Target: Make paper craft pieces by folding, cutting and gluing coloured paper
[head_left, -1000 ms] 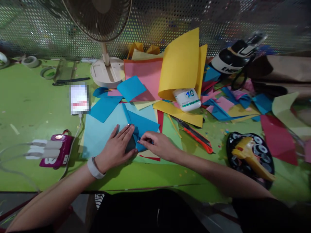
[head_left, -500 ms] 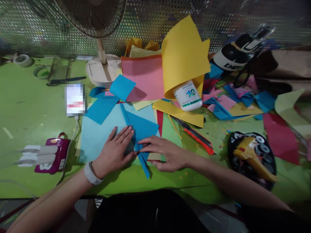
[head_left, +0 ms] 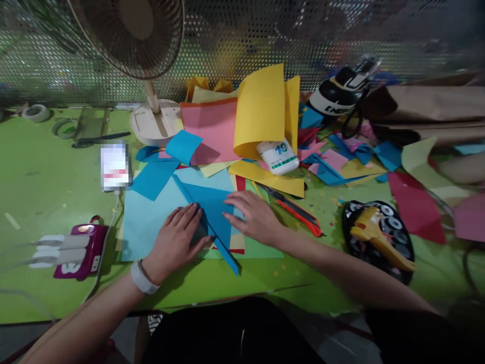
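Note:
A sheet of blue paper (head_left: 214, 202) with a narrow folded strip along its left edge lies on light blue sheets (head_left: 144, 222). My left hand (head_left: 178, 235) rests with its fingers laid out flat, the fingertips and thumb touching the folded strip. My right hand (head_left: 252, 215) is at the right corner of the blue paper, fingers apart and nothing gripped; whether its fingertips touch the paper I cannot tell. Just right of that hand, a red utility knife (head_left: 297, 212) lies on the table with its tip toward the back.
A fan (head_left: 153, 116) stands at the back left, near a lit phone (head_left: 114, 166) and a purple power adapter (head_left: 83, 253). Yellow paper (head_left: 261, 111) curls over a white tub (head_left: 279, 157). Paper scraps, a black bottle (head_left: 337, 93) and a yellow glue gun (head_left: 379, 237) on a black tray are at the right.
My right hand has lifted off the folded strip and moved up and right to the paper's right corner. The left hand stays on the strip. The camera view has shifted slightly.

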### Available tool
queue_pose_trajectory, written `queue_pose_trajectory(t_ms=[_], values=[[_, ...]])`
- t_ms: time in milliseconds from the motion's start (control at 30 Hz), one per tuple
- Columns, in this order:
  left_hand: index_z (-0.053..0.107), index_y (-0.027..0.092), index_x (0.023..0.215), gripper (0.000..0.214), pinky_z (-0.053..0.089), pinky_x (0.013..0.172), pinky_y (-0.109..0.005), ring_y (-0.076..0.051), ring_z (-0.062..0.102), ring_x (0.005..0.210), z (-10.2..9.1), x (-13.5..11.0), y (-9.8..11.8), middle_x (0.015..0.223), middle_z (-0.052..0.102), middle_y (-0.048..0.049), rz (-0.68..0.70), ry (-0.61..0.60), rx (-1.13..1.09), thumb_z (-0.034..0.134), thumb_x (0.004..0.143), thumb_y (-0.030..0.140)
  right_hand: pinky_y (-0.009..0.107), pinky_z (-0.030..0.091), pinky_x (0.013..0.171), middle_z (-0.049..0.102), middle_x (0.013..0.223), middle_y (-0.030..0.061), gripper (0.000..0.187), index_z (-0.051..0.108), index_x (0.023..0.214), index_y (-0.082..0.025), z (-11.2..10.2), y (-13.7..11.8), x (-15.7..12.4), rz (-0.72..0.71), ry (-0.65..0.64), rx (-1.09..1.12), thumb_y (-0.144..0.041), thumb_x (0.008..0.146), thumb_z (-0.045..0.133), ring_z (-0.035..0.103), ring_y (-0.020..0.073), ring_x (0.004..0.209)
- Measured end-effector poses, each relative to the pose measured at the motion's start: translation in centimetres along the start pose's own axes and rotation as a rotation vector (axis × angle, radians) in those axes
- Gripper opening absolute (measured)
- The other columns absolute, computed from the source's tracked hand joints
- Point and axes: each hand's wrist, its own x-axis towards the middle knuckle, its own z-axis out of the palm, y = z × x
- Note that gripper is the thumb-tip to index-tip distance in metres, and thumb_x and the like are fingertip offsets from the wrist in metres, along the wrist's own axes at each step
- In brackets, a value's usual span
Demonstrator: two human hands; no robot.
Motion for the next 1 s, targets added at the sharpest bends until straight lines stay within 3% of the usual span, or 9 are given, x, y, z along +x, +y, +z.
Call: queue_pose_trajectory(t_ms=[133, 267, 433, 600, 700, 767, 833, 900, 1000], values=[[0.049, 0.01, 0.14, 0.064, 0.037, 0.113, -0.048, -0.03, 0.048, 0.134, -0.1, 0.2, -0.3, 0.147, 0.048, -0.0179, -0.01, -0.03, -0.058, 0.045, 0.094, 0.055, 0.043, 0.045, 0.093, 0.064, 0.115, 0.0132, 0.038, 0.061, 0.115, -0.017, -0.2, 1.9, 2.3, 0.176, -0.022, 0.001, -0.043, 0.088, 0.064, 0.057, 0.0297, 0.111], [0.051, 0.014, 0.138, 0.058, 0.035, 0.113, -0.051, -0.031, 0.046, 0.135, 0.0, 0.3, -0.6, 0.149, 0.046, -0.0173, -0.031, 0.005, -0.094, 0.047, 0.094, 0.053, 0.033, 0.046, 0.074, 0.066, 0.101, 0.0086, 0.038, 0.062, 0.104, -0.018, -0.4, 1.8, 3.7, 0.311, -0.188, 0.066, -0.044, 0.078, 0.074, 0.063, 0.0245, 0.093], [0.056, 0.014, 0.132, 0.052, 0.043, 0.105, -0.051, -0.033, 0.052, 0.128, -0.3, 0.2, -0.9, 0.144, 0.05, -0.0182, -0.089, 0.016, -0.138, 0.051, 0.093, 0.048, 0.026, 0.036, 0.058, 0.064, 0.074, -0.0004, 0.028, 0.059, 0.082, -0.02, -0.8, 0.8, 3.5, 0.418, -0.307, 0.232, -0.041, 0.075, 0.076, 0.06, 0.0163, 0.069], [0.041, 0.018, 0.145, 0.064, 0.042, 0.107, -0.048, -0.03, 0.048, 0.132, -0.6, 0.6, -1.2, 0.145, 0.049, -0.0159, -0.197, 0.101, -0.377, 0.058, 0.09, 0.046, 0.027, 0.04, 0.061, 0.063, 0.076, -0.0001, 0.028, 0.052, 0.078, -0.02, -0.7, 0.2, 2.7, 0.442, -0.159, 0.515, -0.043, 0.078, 0.069, 0.058, 0.0142, 0.066], [0.03, 0.019, 0.15, 0.077, 0.049, 0.101, -0.045, -0.029, 0.051, 0.13, -0.6, 1.0, -1.5, 0.147, 0.047, -0.0181, -0.375, 0.201, -0.71, 0.062, 0.087, 0.048, 0.027, 0.041, 0.057, 0.061, 0.069, -0.0022, 0.038, 0.051, 0.078, -0.021, -0.5, 0.2, 2.4, 0.464, -0.103, 0.696, -0.054, 0.075, 0.068, 0.055, 0.0133, 0.061], [0.031, 0.016, 0.149, 0.081, 0.054, 0.091, -0.041, -0.028, 0.06, 0.119, -0.7, 1.2, -1.7, 0.136, 0.057, -0.0189, -0.515, 0.198, -0.957, 0.066, 0.084, 0.049, 0.026, 0.04, 0.053, 0.056, 0.059, -0.0049, 0.042, 0.05, 0.075, -0.021, -0.3, 0.2, 2.3, 0.491, -0.102, 0.764, -0.057, 0.071, 0.07, 0.052, 0.0126, 0.056], [0.048, 0.013, 0.136, 0.072, 0.057, 0.08, -0.035, -0.024, 0.067, 0.098, -0.8, 1.3, -1.9, 0.112, 0.07, -0.0141, -0.596, 0.1, -1.127, 0.07, 0.08, 0.051, 0.025, 0.041, 0.051, 0.055, 0.056, -0.0059, 0.045, 0.049, 0.075, -0.021, -0.1, 0.1, 2.3, 0.532, -0.092, 0.84, -0.059, 0.069, 0.072, 0.051, 0.0122, 0.053], [0.066, 0.013, 0.105, 0.048, 0.056, 0.068, -0.03, -0.017, 0.066, 0.074, -0.9, 1.4, -2.0, 0.083, 0.072, -0.0059, -0.605, -0.02, -1.215, 0.072, 0.077, 0.052, 0.026, 0.043, 0.05, 0.057, 0.057, -0.0053, 0.047, 0.049, 0.076, -0.021, 0.0, -0.2, 2.2, 0.563, -0.076, 0.91, -0.061, 0.067, 0.073, 0.052, 0.0127, 0.052], [0.063, 0.016, 0.073, 0.036, 0.051, 0.057, -0.024, -0.011, 0.056, 0.057, -1.2, 1.5, -1.7, 0.064, 0.064, 0.0008, -0.6, -0.052, -1.317, 0.075, 0.074, 0.05, 0.028, 0.048, 0.055, 0.06, 0.064, -0.0026, 0.046, 0.052, 0.077, -0.021, -0.2, -0.7, 2.3, 0.544, -0.027, 0.931, -0.059, 0.067, 0.074, 0.057, 0.0142, 0.058]])
